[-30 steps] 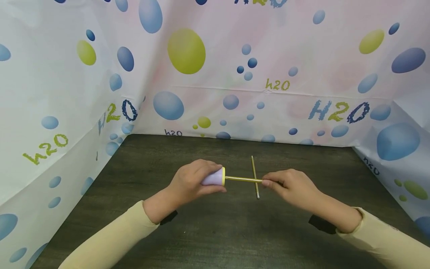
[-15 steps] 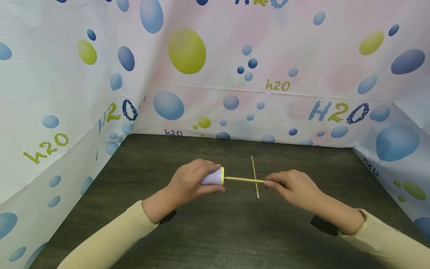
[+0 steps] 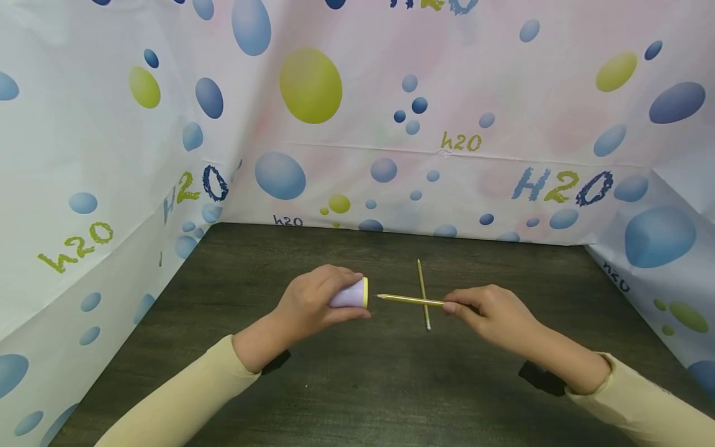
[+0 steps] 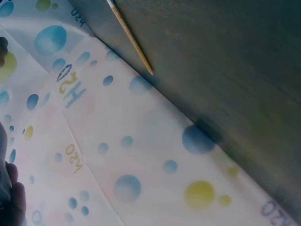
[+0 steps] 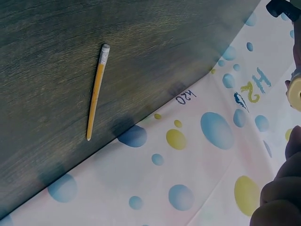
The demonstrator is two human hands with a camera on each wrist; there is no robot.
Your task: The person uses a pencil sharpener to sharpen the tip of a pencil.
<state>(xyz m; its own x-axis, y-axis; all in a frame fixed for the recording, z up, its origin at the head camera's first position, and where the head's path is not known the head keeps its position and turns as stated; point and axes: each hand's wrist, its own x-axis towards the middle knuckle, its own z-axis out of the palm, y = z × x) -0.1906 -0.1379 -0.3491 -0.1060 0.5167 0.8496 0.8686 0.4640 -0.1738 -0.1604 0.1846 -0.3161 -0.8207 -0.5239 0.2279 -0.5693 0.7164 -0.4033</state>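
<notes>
My left hand (image 3: 310,298) wraps round a lilac pencil sharpener (image 3: 349,295) with a yellow rim, held on its side above the table. Its yellow end face (image 5: 295,93) shows at the right edge of the right wrist view. My right hand (image 3: 491,310) pinches a yellow striped pencil (image 3: 410,300) near its back end. The pencil's sharpened tip points left at the sharpener, with a small gap between them. Beneath, a second pencil (image 3: 421,279) lies on the table, tip away from me and white end towards me; the held pencil crosses over it in the head view.
The dark wooden table (image 3: 346,397) spreads under both hands. A white sheet (image 3: 357,136) printed with blue and green dots stands along the back and both sides of the table.
The held pencil has come out of the sharpener as my right hand drew it to the right. My left hand has shifted slightly left with the sharpener. The pencil on the table stays put.
</notes>
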